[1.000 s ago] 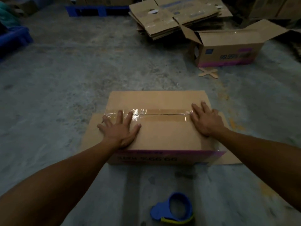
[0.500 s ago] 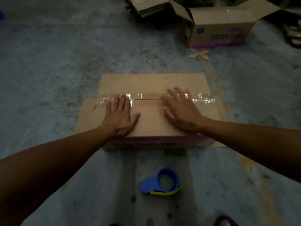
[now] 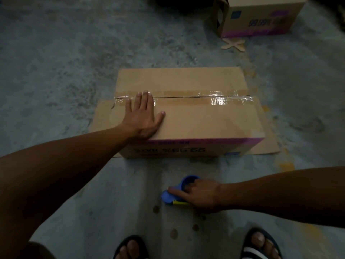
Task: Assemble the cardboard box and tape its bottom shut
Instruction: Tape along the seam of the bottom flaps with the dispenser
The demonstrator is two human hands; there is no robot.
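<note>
The cardboard box [image 3: 192,116] sits upside down on the grey concrete floor [image 3: 61,68], its bottom flaps folded shut and facing up, printed side toward the person with the lettering inverted. A strip of clear tape [image 3: 216,97] runs along the seam between the two flaps, glinting near the right end, and a thin dark line of the seam shows through it. The box's lower flaps splay flat on the floor at either side.

The left hand [image 3: 142,116] lies flat on the box top near its left end — fingers [image 3: 144,99] straight and close together, tips reaching onto the tape, thumb spread out to the right.

The right hand [image 3: 198,194] is down on the floor in front of the box, fingers curled over the blue tape dispenser [image 3: 169,197]; it seems to grip it, though in this dim light I can't be sure the hold is firm.

A second, open box [image 3: 259,19] stands well away at the far right, a small cardboard cross [image 3: 233,44] just before it. Sandalled feet [image 3: 130,247] show at the near edge.
</note>
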